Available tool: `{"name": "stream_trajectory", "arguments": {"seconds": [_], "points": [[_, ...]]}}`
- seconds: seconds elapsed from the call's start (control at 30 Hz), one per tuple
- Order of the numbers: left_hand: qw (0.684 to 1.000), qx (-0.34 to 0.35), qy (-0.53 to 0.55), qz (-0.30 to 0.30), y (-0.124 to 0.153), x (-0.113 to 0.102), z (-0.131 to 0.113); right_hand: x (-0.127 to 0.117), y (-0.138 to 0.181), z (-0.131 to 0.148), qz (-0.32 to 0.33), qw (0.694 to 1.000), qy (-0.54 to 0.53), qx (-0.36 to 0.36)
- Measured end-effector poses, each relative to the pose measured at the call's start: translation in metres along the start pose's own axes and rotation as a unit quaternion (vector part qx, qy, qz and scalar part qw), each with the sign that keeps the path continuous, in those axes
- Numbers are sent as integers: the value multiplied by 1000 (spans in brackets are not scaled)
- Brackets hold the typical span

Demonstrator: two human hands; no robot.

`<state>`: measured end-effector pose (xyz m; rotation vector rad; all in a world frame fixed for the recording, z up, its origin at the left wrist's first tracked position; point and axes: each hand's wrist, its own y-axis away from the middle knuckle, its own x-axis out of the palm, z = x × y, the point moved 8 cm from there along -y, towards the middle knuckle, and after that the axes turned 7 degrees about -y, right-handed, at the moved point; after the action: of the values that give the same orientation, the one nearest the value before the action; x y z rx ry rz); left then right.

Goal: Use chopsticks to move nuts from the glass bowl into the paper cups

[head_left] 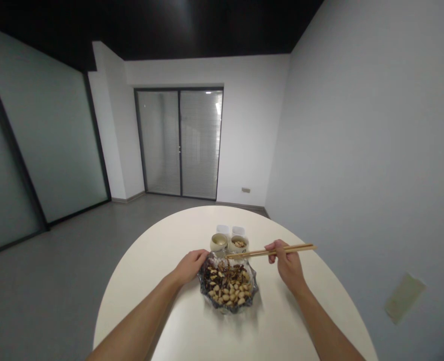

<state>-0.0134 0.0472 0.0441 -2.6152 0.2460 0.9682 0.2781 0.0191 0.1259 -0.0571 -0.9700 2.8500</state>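
My left hand (189,265) grips the left far rim of a scalloped clear glass bowl (254,289). Pale shelled nuts, like pistachios (234,293), fill the bowl's near side, and dark brown dried pieces (227,273) lie toward its far side. Between the fingers of my right hand (287,263) is a pair of wooden chopsticks (257,252), pointing left. Their tips are over the bowl's far rim; whether they pinch anything is too small to tell. Just beyond stand two small round cups: a left cup (219,242) and a right cup (243,248) with nuts inside.
Two small white containers, a left one (222,229) and a right one (238,230), sit behind the cups. Everything stands on a round white table (150,250). A white wall (357,150) rises close on the right, and glass doors (179,143) are farther back.
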Motion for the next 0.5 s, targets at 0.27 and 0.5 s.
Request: {"name": "stream_trajectory", "arguments": {"seconds": [0.27, 0.5], "points": [[1000, -4, 8, 3, -1, 1, 2, -10, -2, -1, -34, 999, -17, -4], [1000, 0, 6, 0, 0, 1, 2, -23, -4, -12, -69, 997, -21, -1]]}}
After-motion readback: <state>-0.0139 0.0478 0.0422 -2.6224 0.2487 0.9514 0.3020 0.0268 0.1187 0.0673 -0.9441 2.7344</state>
